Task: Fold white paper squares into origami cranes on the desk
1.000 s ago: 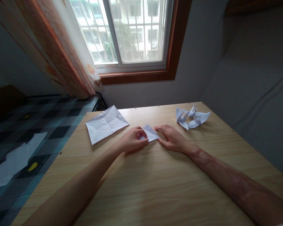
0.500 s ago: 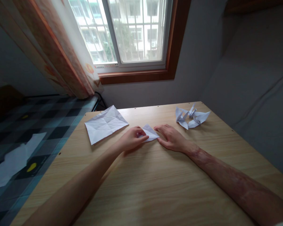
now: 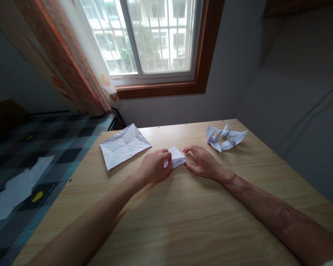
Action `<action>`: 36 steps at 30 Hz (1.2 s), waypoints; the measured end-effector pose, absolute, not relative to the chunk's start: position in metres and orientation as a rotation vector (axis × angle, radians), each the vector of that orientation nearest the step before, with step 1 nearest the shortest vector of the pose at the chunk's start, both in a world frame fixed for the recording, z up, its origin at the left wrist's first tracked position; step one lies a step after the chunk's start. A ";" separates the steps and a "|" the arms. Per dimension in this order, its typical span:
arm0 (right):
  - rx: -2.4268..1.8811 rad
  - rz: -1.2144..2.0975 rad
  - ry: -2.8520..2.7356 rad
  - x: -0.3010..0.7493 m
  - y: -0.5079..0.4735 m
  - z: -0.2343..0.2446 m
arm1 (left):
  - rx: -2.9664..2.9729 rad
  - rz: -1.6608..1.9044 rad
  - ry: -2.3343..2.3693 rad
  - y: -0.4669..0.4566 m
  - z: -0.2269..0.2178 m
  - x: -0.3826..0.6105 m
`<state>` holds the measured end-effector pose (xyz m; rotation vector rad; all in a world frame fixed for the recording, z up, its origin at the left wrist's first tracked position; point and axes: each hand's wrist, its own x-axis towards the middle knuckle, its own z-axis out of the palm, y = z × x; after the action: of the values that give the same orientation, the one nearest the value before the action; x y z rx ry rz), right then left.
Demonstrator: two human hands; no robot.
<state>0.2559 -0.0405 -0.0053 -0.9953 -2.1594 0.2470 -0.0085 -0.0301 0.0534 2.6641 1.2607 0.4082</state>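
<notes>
A: Where is the folded paper?

B: On the table, between the person's two hands, roughly in the middle. Its point faces the window, and one layer stands a little off the one beneath along the near side.

A: What is the left hand doing?

B: Its fingers are curled in and pinch the left side of the paper. I take it that the grip is there to control that upper layer, since the gap between layers shows right beside the fingers.

A: And the right hand?

B: It rests on the table with thumb and forefinger parted, gripping nothing. The thumb tip comes to the paper's right corner; whether it presses there or only touches, I cannot tell at this size. It looks placed as a stop, to keep that corner from sliding.

A: What lies around them?

B: A creased sheet lies spread out beyond the left hand, and some folded birds sit beyond the right one, wings raised. Both are toward the far side, probably so that the forearms have room.

A: Anything off the table?

B: Loose paper on the bed to the left, perhaps set there to be out of the way.
</notes>
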 end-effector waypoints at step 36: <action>-0.790 0.066 -2.613 0.233 -0.063 0.011 | 2.386 0.207 1.753 -0.012 0.085 -0.026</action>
<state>0.2332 -0.0628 0.0110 -0.7902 -2.6133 0.0663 -0.0264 -0.0122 0.0847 2.3857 1.7535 0.2070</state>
